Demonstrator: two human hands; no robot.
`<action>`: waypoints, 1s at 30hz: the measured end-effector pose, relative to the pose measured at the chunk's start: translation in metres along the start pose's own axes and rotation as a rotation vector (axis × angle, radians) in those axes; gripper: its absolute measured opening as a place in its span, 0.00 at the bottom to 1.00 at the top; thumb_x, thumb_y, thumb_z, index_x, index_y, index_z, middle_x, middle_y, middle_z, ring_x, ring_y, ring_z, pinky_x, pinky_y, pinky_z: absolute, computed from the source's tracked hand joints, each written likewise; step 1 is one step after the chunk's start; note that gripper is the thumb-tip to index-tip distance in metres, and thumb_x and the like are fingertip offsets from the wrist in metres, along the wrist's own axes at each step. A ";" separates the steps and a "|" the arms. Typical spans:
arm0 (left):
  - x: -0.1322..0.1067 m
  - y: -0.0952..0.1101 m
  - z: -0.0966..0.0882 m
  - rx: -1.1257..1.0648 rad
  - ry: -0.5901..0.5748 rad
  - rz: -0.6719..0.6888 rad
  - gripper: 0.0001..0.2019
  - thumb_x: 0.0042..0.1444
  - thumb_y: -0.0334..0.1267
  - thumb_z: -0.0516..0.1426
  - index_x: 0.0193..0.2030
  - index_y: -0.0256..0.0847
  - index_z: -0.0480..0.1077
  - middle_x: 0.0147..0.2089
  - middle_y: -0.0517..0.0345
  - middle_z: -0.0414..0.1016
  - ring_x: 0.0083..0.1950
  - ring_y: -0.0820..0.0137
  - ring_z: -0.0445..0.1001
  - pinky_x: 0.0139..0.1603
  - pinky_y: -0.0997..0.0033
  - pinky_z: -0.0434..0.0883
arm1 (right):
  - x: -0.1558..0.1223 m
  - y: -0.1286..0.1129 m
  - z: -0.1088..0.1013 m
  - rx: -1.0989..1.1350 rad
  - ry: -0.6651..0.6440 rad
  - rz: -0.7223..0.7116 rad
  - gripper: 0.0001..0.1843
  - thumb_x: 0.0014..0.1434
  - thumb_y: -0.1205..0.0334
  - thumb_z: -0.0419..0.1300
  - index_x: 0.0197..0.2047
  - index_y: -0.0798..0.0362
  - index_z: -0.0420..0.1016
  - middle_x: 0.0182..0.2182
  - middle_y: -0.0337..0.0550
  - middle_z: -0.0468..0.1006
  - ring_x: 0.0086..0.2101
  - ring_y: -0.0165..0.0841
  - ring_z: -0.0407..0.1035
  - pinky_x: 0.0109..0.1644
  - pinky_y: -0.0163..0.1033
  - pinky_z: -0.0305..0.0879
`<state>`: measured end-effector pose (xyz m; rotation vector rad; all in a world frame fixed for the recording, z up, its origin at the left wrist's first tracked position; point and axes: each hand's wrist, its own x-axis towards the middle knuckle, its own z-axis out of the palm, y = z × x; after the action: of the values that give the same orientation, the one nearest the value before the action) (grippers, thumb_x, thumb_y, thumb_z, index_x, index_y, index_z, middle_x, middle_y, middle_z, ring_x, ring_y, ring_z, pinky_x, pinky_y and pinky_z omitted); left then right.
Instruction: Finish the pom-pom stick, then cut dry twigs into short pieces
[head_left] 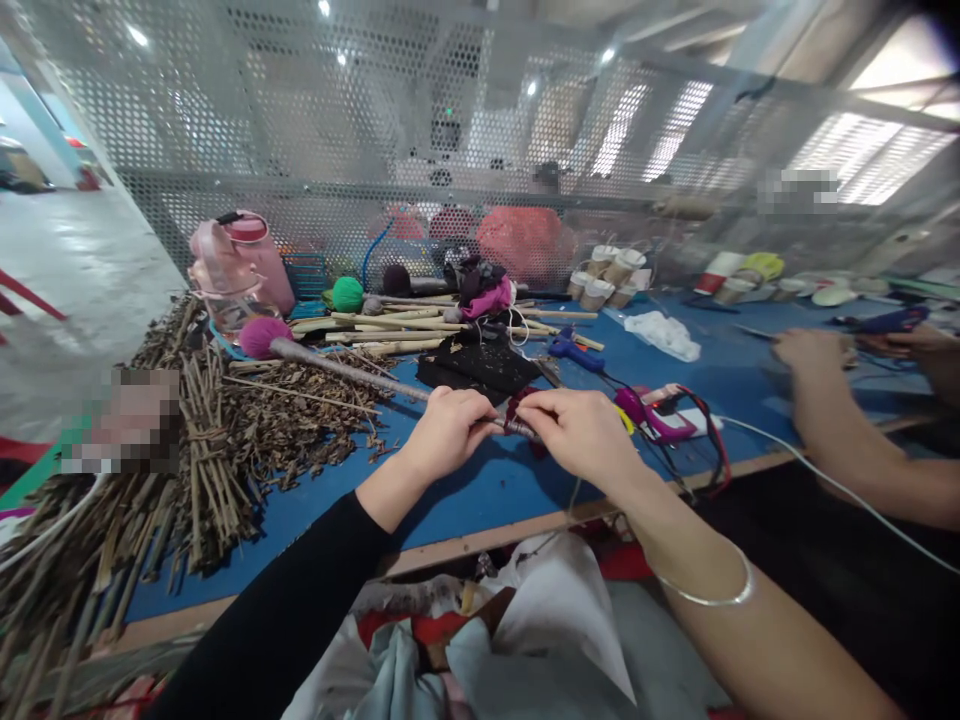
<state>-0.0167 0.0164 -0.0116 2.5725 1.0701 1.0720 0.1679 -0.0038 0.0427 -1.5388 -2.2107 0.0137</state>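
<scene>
A long, thin stick point(360, 376) wrapped in greyish material slants across the blue table, with a round magenta ball point(264, 338) on its far end. My left hand point(453, 430) is closed around the stick close to its near end. Right beside it, my right hand point(577, 428) pinches dark maroon cloth point(517, 408) that lies around the stick. The tip of the near end is hidden behind my right fingers. Just beyond my hands lies a black cloth point(480, 366) with bits scattered on it.
Dry stalks and leaves point(217, 450) are heaped at left. Behind are peeled sticks point(397, 332), a green ball point(347, 294), a pink bottle point(259, 262) and paper cups point(609, 275). A blue glue gun point(574, 350) and cables lie to the right. A co-worker's hands point(814, 355) work at far right.
</scene>
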 end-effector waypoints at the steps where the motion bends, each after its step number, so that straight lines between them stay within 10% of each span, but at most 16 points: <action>1: 0.000 0.000 -0.001 -0.001 -0.006 0.009 0.07 0.57 0.41 0.56 0.36 0.40 0.68 0.35 0.58 0.75 0.38 0.69 0.71 0.40 0.67 0.59 | 0.005 0.007 -0.001 0.077 -0.040 0.040 0.11 0.56 0.59 0.56 0.31 0.50 0.80 0.29 0.40 0.81 0.30 0.33 0.72 0.33 0.34 0.60; 9: -0.002 0.001 -0.004 -0.013 -0.004 0.020 0.06 0.59 0.38 0.54 0.39 0.40 0.68 0.38 0.56 0.75 0.41 0.68 0.71 0.44 0.65 0.59 | 0.002 0.038 0.045 0.855 -0.290 0.349 0.17 0.45 0.50 0.62 0.29 0.58 0.78 0.17 0.39 0.74 0.17 0.28 0.62 0.20 0.33 0.55; 15: 0.000 -0.003 0.003 -0.023 -0.010 0.000 0.05 0.58 0.36 0.54 0.38 0.39 0.69 0.38 0.55 0.76 0.41 0.68 0.72 0.43 0.65 0.59 | -0.043 -0.016 0.062 0.332 -0.032 0.165 0.14 0.59 0.60 0.52 0.33 0.51 0.79 0.30 0.44 0.81 0.29 0.35 0.72 0.32 0.36 0.62; 21: -0.001 -0.003 0.006 -0.005 -0.060 0.022 0.04 0.57 0.33 0.54 0.37 0.39 0.70 0.37 0.57 0.75 0.40 0.69 0.72 0.41 0.67 0.58 | -0.019 -0.033 0.019 -0.178 -0.126 -0.055 0.14 0.59 0.65 0.51 0.31 0.52 0.78 0.30 0.46 0.81 0.30 0.36 0.73 0.31 0.36 0.58; 30: 0.000 0.000 -0.003 -0.025 -0.034 0.052 0.07 0.59 0.39 0.53 0.38 0.40 0.69 0.37 0.57 0.75 0.40 0.69 0.72 0.41 0.67 0.57 | 0.025 0.032 0.017 0.495 -0.249 0.114 0.12 0.51 0.55 0.59 0.30 0.53 0.80 0.24 0.39 0.79 0.25 0.32 0.69 0.29 0.34 0.61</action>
<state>-0.0187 0.0159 -0.0098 2.6026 0.9811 1.0420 0.1831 0.0343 0.0282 -1.4286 -2.0777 0.7648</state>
